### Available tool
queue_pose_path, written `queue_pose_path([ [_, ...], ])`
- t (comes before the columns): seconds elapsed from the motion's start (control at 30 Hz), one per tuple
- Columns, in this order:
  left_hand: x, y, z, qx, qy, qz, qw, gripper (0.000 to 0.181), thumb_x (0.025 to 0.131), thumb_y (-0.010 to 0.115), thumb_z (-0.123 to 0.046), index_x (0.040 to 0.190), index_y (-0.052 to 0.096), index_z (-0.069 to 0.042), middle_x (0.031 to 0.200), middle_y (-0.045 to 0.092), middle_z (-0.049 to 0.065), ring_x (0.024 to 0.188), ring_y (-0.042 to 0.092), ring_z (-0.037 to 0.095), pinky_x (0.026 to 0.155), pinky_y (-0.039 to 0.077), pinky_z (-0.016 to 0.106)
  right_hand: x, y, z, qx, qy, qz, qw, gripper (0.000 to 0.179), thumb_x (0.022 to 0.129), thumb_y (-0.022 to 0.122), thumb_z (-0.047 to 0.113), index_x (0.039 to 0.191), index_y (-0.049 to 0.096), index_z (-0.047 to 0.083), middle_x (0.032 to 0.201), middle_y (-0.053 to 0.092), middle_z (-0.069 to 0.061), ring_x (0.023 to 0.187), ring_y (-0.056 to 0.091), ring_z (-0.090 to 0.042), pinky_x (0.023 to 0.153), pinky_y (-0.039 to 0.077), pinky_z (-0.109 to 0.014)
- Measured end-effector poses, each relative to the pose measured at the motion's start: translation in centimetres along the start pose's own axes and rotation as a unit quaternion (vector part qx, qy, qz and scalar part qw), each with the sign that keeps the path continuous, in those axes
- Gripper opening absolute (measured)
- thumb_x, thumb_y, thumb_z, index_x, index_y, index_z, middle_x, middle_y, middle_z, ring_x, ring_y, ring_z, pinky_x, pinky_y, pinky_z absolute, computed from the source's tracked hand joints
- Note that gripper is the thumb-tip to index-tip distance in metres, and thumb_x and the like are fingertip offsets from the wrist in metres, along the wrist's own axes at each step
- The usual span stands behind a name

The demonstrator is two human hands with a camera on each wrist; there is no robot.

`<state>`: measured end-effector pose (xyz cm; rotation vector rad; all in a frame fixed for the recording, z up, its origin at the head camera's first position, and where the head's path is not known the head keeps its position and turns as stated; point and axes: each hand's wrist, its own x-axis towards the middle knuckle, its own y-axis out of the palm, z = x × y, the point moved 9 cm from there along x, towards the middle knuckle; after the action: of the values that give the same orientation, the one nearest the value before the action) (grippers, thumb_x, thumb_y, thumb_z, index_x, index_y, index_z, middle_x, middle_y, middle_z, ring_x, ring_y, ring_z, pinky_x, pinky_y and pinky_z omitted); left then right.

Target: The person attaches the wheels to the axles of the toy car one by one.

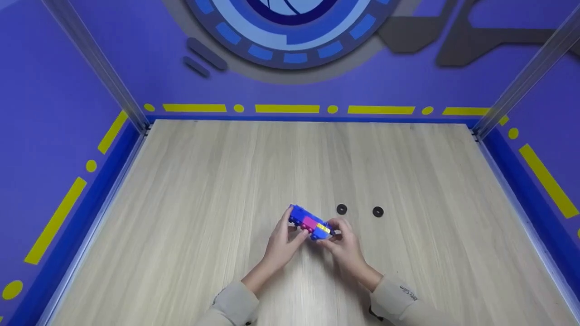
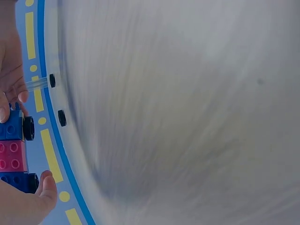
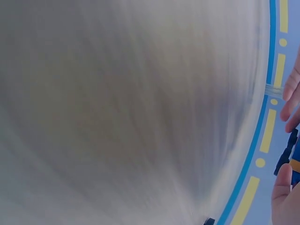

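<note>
Both hands hold a toy vehicle (image 1: pixel 310 222) of blue, pink and yellow building bricks, tilted over the wooden table. My left hand (image 1: pixel 282 244) grips its left end, thumb along the near side. At the right end, by the yellow strip, the thumb and fingers of my right hand (image 1: pixel 348 246) pinch it. In the left wrist view, black wheels (image 2: pixel 29 128) sit on the vehicle's side and studs show on the pink brick (image 2: pixel 13 155). The right wrist view catches only one end of the vehicle (image 3: pixel 295 154). Fingers cover parts of both ends.
Two loose black wheels, one (image 1: pixel 341 209) close beyond my right hand and another (image 1: pixel 378 211) farther right, lie on the wooden table (image 1: pixel 204 194). Blue walls (image 1: pixel 290 93) with yellow markings enclose the table at the back and both sides.
</note>
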<state>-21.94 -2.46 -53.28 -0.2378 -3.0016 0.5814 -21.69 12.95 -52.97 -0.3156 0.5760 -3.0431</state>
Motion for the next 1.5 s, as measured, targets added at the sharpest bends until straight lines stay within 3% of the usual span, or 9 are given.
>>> queue_pose_path([
  [0.3,0.3,-0.1,0.0,-0.044,-0.017,-0.012,0.9988,0.062,0.087,0.053,-0.029,0.139,0.023,-0.012,0.128,0.044,0.02,0.098,0.057,0.026,0.084,0.047,0.035,-0.1,0.4,-0.2,0.004,0.005,0.003,1.0,0.043,0.068,0.072,0.008,0.104,0.05,0.002,0.101,0.051,-0.01,0.088,0.052,-0.018,0.072,0.05,-0.024],
  [0.5,0.0,-0.7,-2.2,-0.092,-0.026,-0.024,0.9951,0.055,0.087,0.053,-0.014,0.134,0.025,-0.003,0.119,0.047,0.023,0.087,0.058,0.027,0.073,0.05,0.032,-0.3,0.8,-0.1,-0.003,-0.005,0.003,1.0,0.041,0.068,0.073,0.008,0.102,0.05,0.003,0.099,0.051,-0.01,0.086,0.052,-0.017,0.071,0.05,-0.024],
  [0.67,0.5,0.0,-0.5,-0.106,-0.046,-0.032,0.9928,0.056,0.087,0.054,-0.02,0.133,0.024,-0.009,0.118,0.048,0.019,0.081,0.058,0.016,0.067,0.048,0.022,-0.4,1.1,-0.1,-0.003,-0.006,0.003,1.0,0.04,0.067,0.073,0.008,0.099,0.05,0.003,0.096,0.049,-0.009,0.083,0.051,-0.016,0.069,0.05,-0.022],
  [0.8,0.8,0.6,0.6,-0.122,-0.056,-0.036,0.9903,0.058,0.087,0.054,-0.024,0.134,0.023,-0.013,0.127,0.042,0.019,0.09,0.058,0.02,0.073,0.05,0.024,-0.5,1.3,0.1,-0.011,-0.007,0.004,0.9999,0.04,0.068,0.073,0.009,0.099,0.049,0.004,0.096,0.049,-0.008,0.084,0.05,-0.015,0.07,0.05,-0.021],
  [1.0,0.9,0.7,0.8,-0.134,-0.066,-0.049,0.9875,0.063,0.086,0.056,-0.025,0.136,0.021,-0.011,0.135,0.034,0.017,0.114,0.046,0.027,0.089,0.045,0.035,-0.7,1.6,0.0,-0.004,0.013,0.004,0.9999,0.04,0.067,0.074,0.009,0.097,0.048,0.007,0.095,0.049,-0.005,0.082,0.049,-0.014,0.069,0.049,-0.022],
  [1.27,0.4,-0.1,-1.5,-0.147,-0.067,-0.059,0.985,0.06,0.084,0.057,-0.011,0.134,0.026,-0.005,0.133,0.033,0.022,0.113,0.044,0.032,0.092,0.042,0.043,-0.9,1.9,-0.2,-0.016,0.022,0.015,0.9995,0.04,0.068,0.074,0.012,0.097,0.047,0.009,0.096,0.049,-0.004,0.082,0.049,-0.015,0.068,0.049,-0.02],
  [1.5,0.9,0.6,0.6,-0.132,-0.081,-0.061,0.986,0.061,0.083,0.06,-0.021,0.134,0.027,-0.014,0.131,0.037,0.014,0.11,0.046,0.025,0.089,0.044,0.037,-1.0,1.9,0.3,-0.039,-0.013,0.012,0.9991,0.04,0.067,0.075,0.017,0.095,0.047,0.008,0.094,0.05,-0.003,0.08,0.048,-0.012,0.066,0.048,-0.021],
])
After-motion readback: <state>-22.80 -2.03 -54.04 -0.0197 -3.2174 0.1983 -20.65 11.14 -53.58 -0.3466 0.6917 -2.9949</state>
